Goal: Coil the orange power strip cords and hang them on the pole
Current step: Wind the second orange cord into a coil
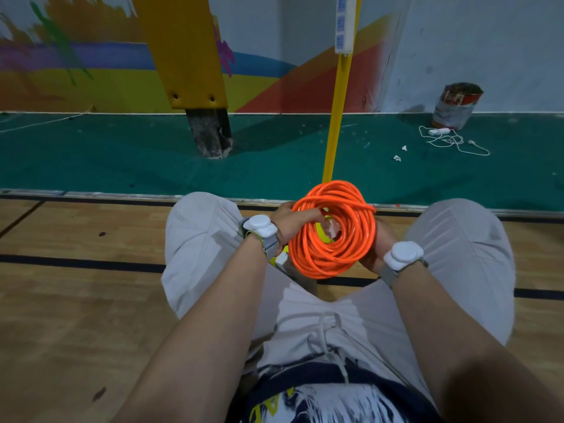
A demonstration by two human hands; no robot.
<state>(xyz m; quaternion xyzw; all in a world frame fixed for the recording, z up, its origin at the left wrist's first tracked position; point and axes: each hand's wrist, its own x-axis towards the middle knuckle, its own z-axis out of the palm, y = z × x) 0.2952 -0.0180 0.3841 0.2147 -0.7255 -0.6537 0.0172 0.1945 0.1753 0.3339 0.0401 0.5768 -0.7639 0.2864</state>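
An orange power cord (332, 257) is wound into a round coil that I hold between my knees. My left hand (285, 222) grips the coil's left side, with a finger laid across the top strands. My right hand (374, 254) holds the coil's right edge from behind and is mostly hidden by it. Fingertips show through the coil's centre. A white plug end (281, 260) pokes out below my left wrist. The yellow pole (335, 117) stands straight ahead beyond the coil, with a white power strip (344, 24) fixed to it near the top.
I squat on a wooden floor (76, 300) bordered by green flooring (122, 154). A padded yellow post (189, 56) on a dark base stands at the left. A paint can (456, 105) and a loose white power strip with cord (448, 138) lie at the back right.
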